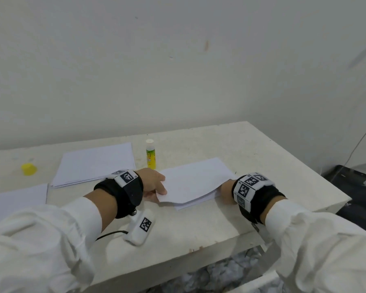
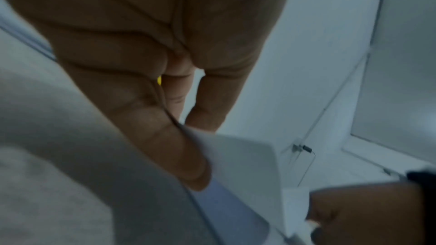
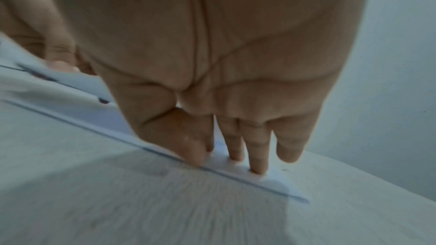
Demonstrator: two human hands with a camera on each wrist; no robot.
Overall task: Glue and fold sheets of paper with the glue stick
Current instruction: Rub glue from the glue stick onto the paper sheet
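Note:
A white sheet of paper (image 1: 194, 178) lies in the middle of the table, its near flap raised over the layer below. My left hand (image 1: 155, 186) pinches the flap's left corner between thumb and fingers (image 2: 207, 111); the flap (image 2: 245, 165) curves up from that grip. My right hand (image 1: 225, 190) is at the sheet's right end, partly under the raised flap. Its straight fingers (image 3: 257, 167) press the paper (image 3: 271, 182) flat by its near edge, the thumb at that edge. The glue stick (image 1: 150, 154) stands upright and uncapped behind the sheet, untouched.
A stack of white paper (image 1: 95, 163) lies at the back left, and another sheet (image 1: 15, 197) at the far left. The yellow cap (image 1: 29, 169) sits near the left rear. The table's near edge (image 1: 199, 250) is close to my forearms. A black object (image 1: 357, 187) stands off the table's right side.

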